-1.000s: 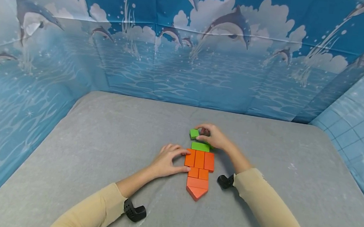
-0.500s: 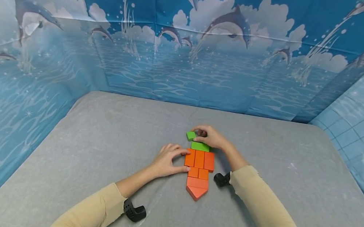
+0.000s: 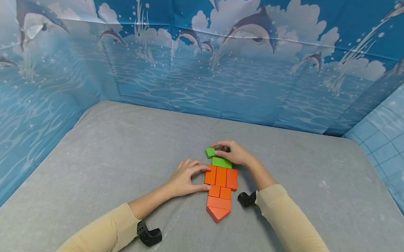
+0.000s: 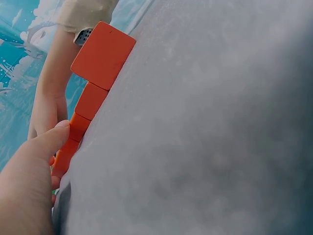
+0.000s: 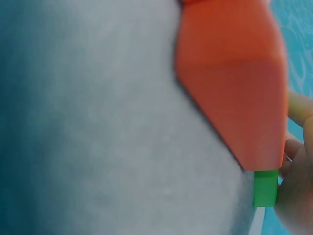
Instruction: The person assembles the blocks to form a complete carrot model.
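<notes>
In the head view a row of flat orange blocks (image 3: 221, 177) lies together on the grey surface, ending near me in a triangular orange block (image 3: 218, 214). A green rectangular block (image 3: 222, 163) adjoins their far end. My left hand (image 3: 184, 179) touches the left side of the orange blocks, thumb and index finger spread apart. Beyond the green rectangle, my right hand (image 3: 234, 152) pinches a small green block (image 3: 209, 152) between thumb and index finger. The right wrist view shows a green block (image 5: 265, 189) past the triangle's tip, beside the right hand (image 5: 299, 181).
A grey cloth-covered surface (image 3: 119, 146) lies under everything. Blue curtains (image 3: 191, 84) printed with dolphins enclose its back and sides. Black wrist-worn devices sit at the left sleeve (image 3: 149, 234) and the right sleeve (image 3: 247, 199).
The right hand has shifted the small green block slightly left and toward me, to the left far corner of the green rectangle. The left hand and orange blocks stay in place.
</notes>
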`<state>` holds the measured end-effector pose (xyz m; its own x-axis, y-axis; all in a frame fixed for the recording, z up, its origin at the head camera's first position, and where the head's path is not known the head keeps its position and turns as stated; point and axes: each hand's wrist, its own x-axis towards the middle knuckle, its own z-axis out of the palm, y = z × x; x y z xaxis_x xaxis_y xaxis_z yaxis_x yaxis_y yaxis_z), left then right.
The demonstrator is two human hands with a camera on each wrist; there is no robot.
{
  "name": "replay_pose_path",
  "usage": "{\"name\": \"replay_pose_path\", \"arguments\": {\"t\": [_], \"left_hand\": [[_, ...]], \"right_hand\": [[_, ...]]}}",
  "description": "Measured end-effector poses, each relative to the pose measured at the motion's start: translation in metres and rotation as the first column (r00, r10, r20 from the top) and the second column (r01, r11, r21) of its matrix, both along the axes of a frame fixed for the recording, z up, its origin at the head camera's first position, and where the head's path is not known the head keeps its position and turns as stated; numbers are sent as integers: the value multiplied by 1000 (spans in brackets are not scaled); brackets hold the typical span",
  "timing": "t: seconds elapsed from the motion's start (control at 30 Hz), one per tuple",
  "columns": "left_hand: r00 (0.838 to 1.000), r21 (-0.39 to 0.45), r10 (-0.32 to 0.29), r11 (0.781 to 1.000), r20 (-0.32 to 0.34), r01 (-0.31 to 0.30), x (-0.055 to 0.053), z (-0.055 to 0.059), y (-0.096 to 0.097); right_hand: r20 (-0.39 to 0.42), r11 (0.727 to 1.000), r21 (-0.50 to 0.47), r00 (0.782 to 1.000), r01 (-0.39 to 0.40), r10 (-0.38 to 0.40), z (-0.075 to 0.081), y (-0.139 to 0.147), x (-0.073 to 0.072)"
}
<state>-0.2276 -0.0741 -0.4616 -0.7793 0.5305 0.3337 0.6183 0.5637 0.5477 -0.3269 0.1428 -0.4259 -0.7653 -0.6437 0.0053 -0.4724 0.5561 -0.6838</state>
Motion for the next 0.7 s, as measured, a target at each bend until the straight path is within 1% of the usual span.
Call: {"name": "replay_pose_path", "arguments": {"t": [0.33,0.57,0.7], "left_hand": [[1000,4,-4,1000,5,4,1,3,0],[1000,3,-5,1000,2,5,1,3,0],[1000,2,-3,1000,8,3,0,2,0]], "right_hand": [[4,1000,5,1000,-26,26,2,1,2],[8,1000,15,1000,-20,20,4,0,4],[8,999,-16,999,-34,34,7,2,4]]}}
